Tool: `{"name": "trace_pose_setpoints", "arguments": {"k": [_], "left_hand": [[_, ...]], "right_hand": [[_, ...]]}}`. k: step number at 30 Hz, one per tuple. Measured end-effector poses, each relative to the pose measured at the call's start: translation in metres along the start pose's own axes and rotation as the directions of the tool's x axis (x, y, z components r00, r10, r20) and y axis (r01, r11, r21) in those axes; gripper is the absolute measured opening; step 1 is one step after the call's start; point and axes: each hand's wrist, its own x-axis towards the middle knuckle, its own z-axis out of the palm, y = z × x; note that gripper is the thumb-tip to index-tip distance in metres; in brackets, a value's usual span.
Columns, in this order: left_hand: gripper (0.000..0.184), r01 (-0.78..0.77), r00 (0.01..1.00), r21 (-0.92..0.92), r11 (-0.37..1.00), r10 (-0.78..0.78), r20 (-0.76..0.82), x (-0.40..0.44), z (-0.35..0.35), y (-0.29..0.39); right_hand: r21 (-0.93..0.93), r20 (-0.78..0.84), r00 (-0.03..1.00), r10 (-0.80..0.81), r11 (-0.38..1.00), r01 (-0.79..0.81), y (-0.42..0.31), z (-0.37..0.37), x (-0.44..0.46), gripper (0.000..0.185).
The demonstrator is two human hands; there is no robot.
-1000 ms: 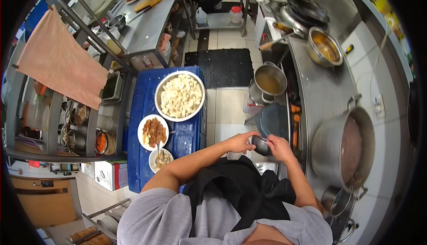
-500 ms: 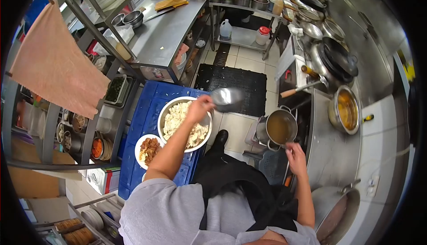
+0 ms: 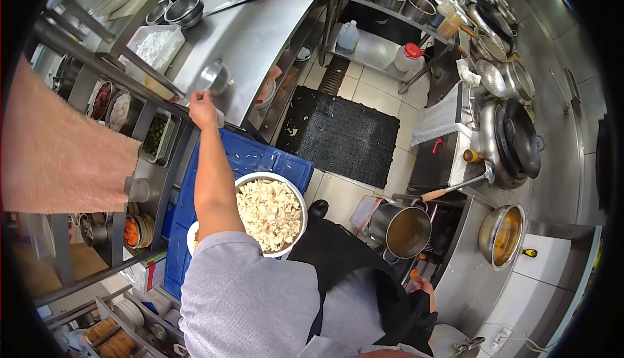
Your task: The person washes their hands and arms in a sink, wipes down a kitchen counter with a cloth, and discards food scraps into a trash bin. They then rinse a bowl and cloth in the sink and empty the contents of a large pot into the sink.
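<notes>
My left hand point(image 3: 203, 110) is stretched far forward, closed on the rim of a small metal bowl point(image 3: 214, 76). The bowl is slightly blurred, at the near end of the steel counter point(image 3: 260, 39). Under my left forearm, a large white bowl point(image 3: 303, 218) full of pale chopped pieces point(image 3: 270, 212) stands on a blue plastic surface point(image 3: 250, 147). A white plate point(image 3: 192, 233) beside it is mostly covered by my arm. My right hand point(image 3: 422, 286) is low at my right side, below a steel pot point(image 3: 408, 231) of brownish liquid; its fingers are too small and blurred to read.
A pinkish cloth point(image 3: 65, 143) hangs at the left. Stacked metal bowls point(image 3: 184, 11) and a knife point(image 3: 234, 3) lie on the counter. A black mat point(image 3: 338, 137) covers the floor ahead. To the right are black woks point(image 3: 520, 137) and a steel bowl of yellow liquid point(image 3: 502, 236).
My left hand has carried the metal bowl forward and left, from above the white bowl to the counter's end. My right hand has dropped away from the pot. The view has shifted.
</notes>
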Motion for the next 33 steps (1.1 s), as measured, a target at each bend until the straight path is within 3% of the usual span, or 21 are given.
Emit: {"name": "trace_pose_setpoints", "arguments": {"k": [2,5,7,8,9,12,13,15,16,19,21,23,25,27,28,30,31,32,33], "left_hand": [[0.031,0.038,0.999,-0.002,0.999,-0.038,-0.011,0.024,0.021,-0.002],[0.043,0.058,0.998,0.0,0.998,-0.058,-0.014,0.017,0.031,0.023],[0.039,-0.094,0.994,0.053,0.994,0.091,0.054,0.017,0.053,0.021],[0.039,-0.118,0.973,0.274,0.955,0.056,0.225,0.021,0.061,0.023],[0.039,-0.123,0.969,0.273,0.954,0.056,0.24,0.019,0.067,0.033],[0.041,-0.235,0.897,0.531,0.814,-0.028,0.441,0.022,0.082,0.048],[0.041,-0.239,0.894,0.53,0.813,-0.028,0.447,0.031,0.096,0.038],[0.037,-0.193,0.85,0.681,0.706,-0.226,0.476,0.037,0.121,0.027],[0.037,-0.2,0.848,0.676,0.709,-0.22,0.482,0.035,0.125,0.027],[0.035,-0.183,0.874,0.614,0.768,-0.159,0.46,0.018,0.12,0.038],[0.031,-0.381,0.785,0.527,0.76,-0.035,0.618,0.015,0.123,0.038],[0.026,-0.449,0.713,0.348,0.823,0.096,0.694,-0.025,0.114,0.073],[0.022,-0.404,0.562,-0.084,0.911,0.32,0.763,-0.084,0.106,0.093],[0.017,-0.182,0.4,-0.26,0.948,0.313,0.862,-0.168,0.076,0.144],[0.014,-0.184,0.308,-0.298,0.937,0.343,0.887,-0.208,0.055,0.173],[0.014,-0.002,0.048,-0.394,0.919,0.393,0.918,-0.282,0.047,0.189],[0.015,0.029,-0.047,-0.556,0.831,0.557,0.829,-0.319,0.047,0.192],[0.018,0.089,-0.092,-0.612,0.786,0.618,0.78,-0.354,0.04,0.2],[0.023,0.053,-0.139,-0.666,0.744,0.666,0.733,-0.37,0.024,0.217]], "right_hand": [[0.01,-0.023,0.999,0.041,0.999,-0.041,-0.043,-0.013,0.003,0.019],[0.019,-0.036,0.997,0.062,0.998,-0.062,-0.05,-0.027,0.014,0.019],[0.073,-0.042,0.988,0.147,0.987,-0.144,-0.054,-0.031,0.019,0.017],[0.026,-0.05,0.992,0.116,0.993,-0.115,-0.045,-0.033,0.023,0.019],[0.029,-0.058,0.99,0.129,0.991,-0.128,-0.048,-0.031,0.019,0.019],[0.038,-0.001,0.984,0.179,0.983,-0.178,-0.057,-0.021,0.011,0.017],[0.04,-0.003,0.983,0.185,0.982,-0.185,-0.046,-0.019,0.013,0.017],[0.059,0.074,0.99,0.12,0.991,-0.124,-0.029,-0.013,0.015,0.018],[0.065,0.067,0.99,0.121,0.99,-0.125,-0.024,-0.013,0.015,0.018],[0.023,0.062,0.985,0.162,0.986,-0.164,-0.026,-0.007,0.014,0.02],[0.011,0.054,0.986,0.158,0.987,-0.159,-0.048,-0.002,0.015,0.022],[0.061,0.066,0.993,0.101,0.993,-0.105,-0.084,0.005,0.022,0.022],[0.128,0.109,0.994,0.024,0.991,-0.038,-0.159,0.015,0.02,0.023],[0.225,0.18,0.983,-0.042,0.974,0.0,-0.235,0.026,0.027,0.025],[0.291,0.226,0.97,-0.086,0.956,0.017,-0.26,0.031,0.035,0.027],[0.472,0.275,0.953,-0.126,0.881,-0.02,-0.315,0.051,0.047,0.033],[0.464,0.293,0.947,-0.131,0.886,-0.021,-0.343,0.064,0.052,0.033],[0.607,0.294,0.948,-0.124,0.79,-0.085,-0.369,0.078,0.056,0.033],[0.728,0.3,0.948,-0.109,0.669,-0.153,-0.38,0.088,0.057,0.033]]}}
